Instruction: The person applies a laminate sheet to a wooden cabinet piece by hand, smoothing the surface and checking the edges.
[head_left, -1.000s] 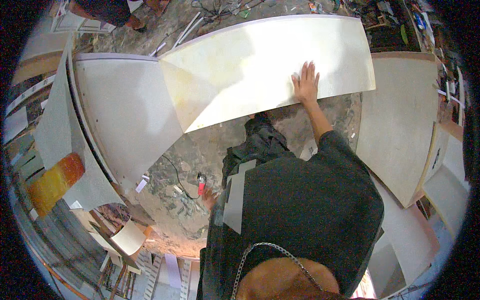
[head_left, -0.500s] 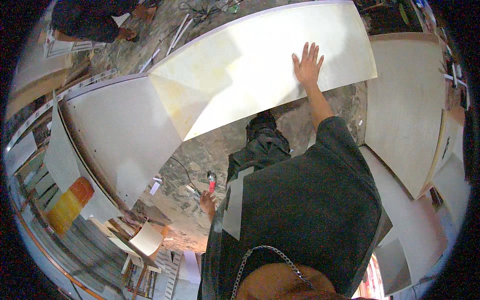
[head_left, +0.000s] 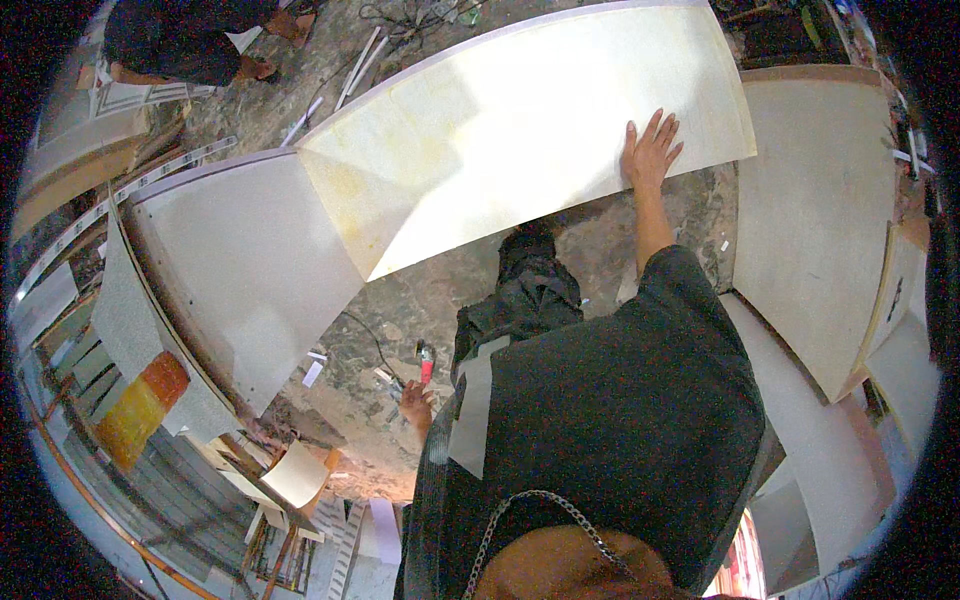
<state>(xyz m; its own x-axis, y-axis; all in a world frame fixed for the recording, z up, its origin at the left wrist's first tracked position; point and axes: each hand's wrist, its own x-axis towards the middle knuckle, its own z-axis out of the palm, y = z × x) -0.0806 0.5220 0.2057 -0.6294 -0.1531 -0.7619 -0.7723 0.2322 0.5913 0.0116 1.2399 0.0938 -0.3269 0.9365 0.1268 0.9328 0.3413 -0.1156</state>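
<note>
My right hand (head_left: 651, 155) lies flat on a long pale panel (head_left: 520, 110), fingers spread, close to the panel's near right edge. Bright light falls across the middle of that surface. Low beside my body on the left hangs my left hand (head_left: 416, 405), its fingers loosely bent and apart, with nothing visible in them. Just beyond its fingertips a red and dark power tool (head_left: 427, 365) rests on the floor, a dark cord nearby. At its left end the long panel meets a grey-white panel (head_left: 235, 260).
Another large board (head_left: 815, 200) stands at the right. A person in dark clothes (head_left: 180, 40) is at the far left. White strips (head_left: 360, 68) and cables lie on the floor beyond the panel. Leaning boards and a louvred grey surface (head_left: 185, 500) fill the lower left.
My right hand has slid across the panel toward me and slightly right, nearer its edge. The left hand and the panels look almost unchanged.
</note>
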